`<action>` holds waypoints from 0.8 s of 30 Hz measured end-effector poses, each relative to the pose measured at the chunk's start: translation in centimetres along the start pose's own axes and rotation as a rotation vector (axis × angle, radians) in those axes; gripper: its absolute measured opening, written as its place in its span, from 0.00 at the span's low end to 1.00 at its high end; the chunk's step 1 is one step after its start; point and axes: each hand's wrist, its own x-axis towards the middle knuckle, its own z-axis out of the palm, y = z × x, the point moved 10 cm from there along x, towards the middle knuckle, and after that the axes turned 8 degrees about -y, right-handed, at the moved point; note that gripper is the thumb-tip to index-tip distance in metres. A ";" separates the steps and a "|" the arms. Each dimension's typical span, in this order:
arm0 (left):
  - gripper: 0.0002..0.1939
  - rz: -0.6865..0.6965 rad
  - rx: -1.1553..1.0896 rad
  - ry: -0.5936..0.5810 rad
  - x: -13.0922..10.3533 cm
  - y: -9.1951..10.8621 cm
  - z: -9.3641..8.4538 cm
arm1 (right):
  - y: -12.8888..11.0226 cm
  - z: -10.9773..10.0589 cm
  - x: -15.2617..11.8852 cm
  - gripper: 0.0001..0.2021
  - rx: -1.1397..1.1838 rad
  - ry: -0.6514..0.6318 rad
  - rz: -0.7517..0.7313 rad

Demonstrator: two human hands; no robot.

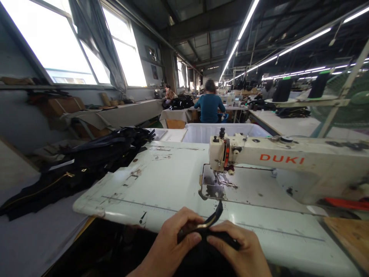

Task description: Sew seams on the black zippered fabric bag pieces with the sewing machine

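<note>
The zip teeth (202, 226) look shiny metal, the cloth (205, 257) matt, the tabletop (173, 173) glossy

Strong daylight is flooding through large, pale-framed glass windows (57, 42) on the left, whitening most of the view outside, while a long, dull-grey fabric curtain (98, 46) is hanging bunched between them. A blue-grey painted wall (144, 50) is running back into the distance, and a long, pale-topped desk (141, 107) is standing along it. Overhead, a dark, metal-beamed ceiling (201, 15) is stretching across the hall, and slim white strip lights (248, 17) are glowing in receding rows. On the right, a long, white-topped desk (296, 125) is extending backwards, and a large, round green fan (357, 96) is showing near the edge.
</note>
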 end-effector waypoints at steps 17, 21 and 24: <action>0.15 -0.066 -0.284 0.095 -1.8 -1.0 0.4 | -1.6 0.3 -1.0 0.05 -0.206 -0.109 -0.028; 0.14 -0.038 -0.241 0.102 -2.2 -0.8 0.3 | -2.4 0.2 -1.3 0.04 -0.201 -0.108 -0.022; 0.14 -0.024 -0.248 0.096 -2.4 -0.5 0.6 | -3.0 0.1 -1.6 0.04 -0.162 -0.102 -0.050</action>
